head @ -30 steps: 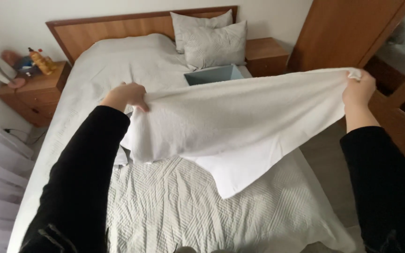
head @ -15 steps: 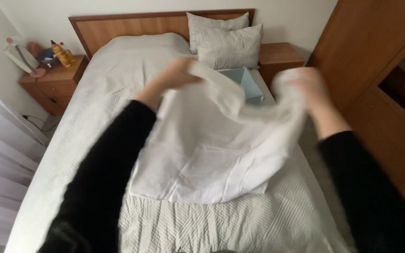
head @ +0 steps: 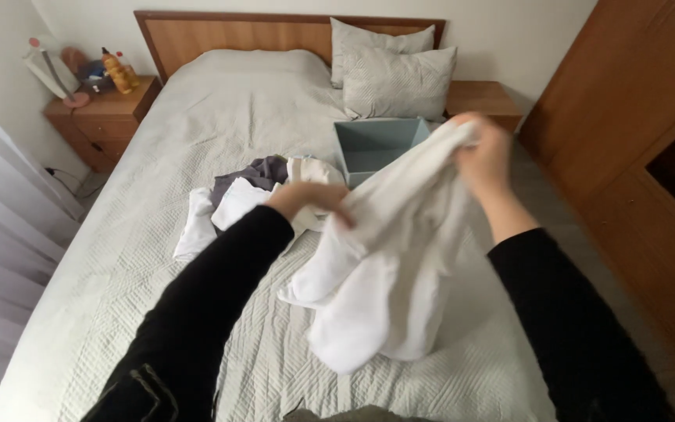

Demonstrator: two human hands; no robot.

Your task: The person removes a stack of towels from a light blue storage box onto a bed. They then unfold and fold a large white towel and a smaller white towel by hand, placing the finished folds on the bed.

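White terry towel (head: 388,258) now bunched and doubled over, hanging in thick folds above near-right part of bed; a sec ago stretched wide and flat betw both hands, then flung up mid-swing. So: spread phase over, ends brought together, cloth gathered into a rough half-fold, not yet laid down.

Left hand (head: 310,199) closed, pinching towel's edge at centre, knuckles up, black sleeve running back to near-left corner. Right hand (head: 482,156) also closed, gripping upper end of towel, raised higher and further right, close to far-right rim of box. Hands much closer together than before, when at full arm span.

Pale blue open-top storage box (head: 376,144) on bed, just beyond towel, w/ inside seeming empty as far as visible. Small heap of loose laundry (head: 251,191), white pieces plus one grey, on bed left of left hand, now uncovered since towel no longer hangs in front.

Grey quilted bedspread (head: 158,258) under all, rumpled. Two grey pillows (head: 396,74) stacked at wooden headboard, far right. Wooden nightstand (head: 99,113) far left w/ lamp and bottles; second nightstand far right, mostly behind right hand. Tall wooden wardrobe (head: 634,141) along right edge. White curtain at left edge.
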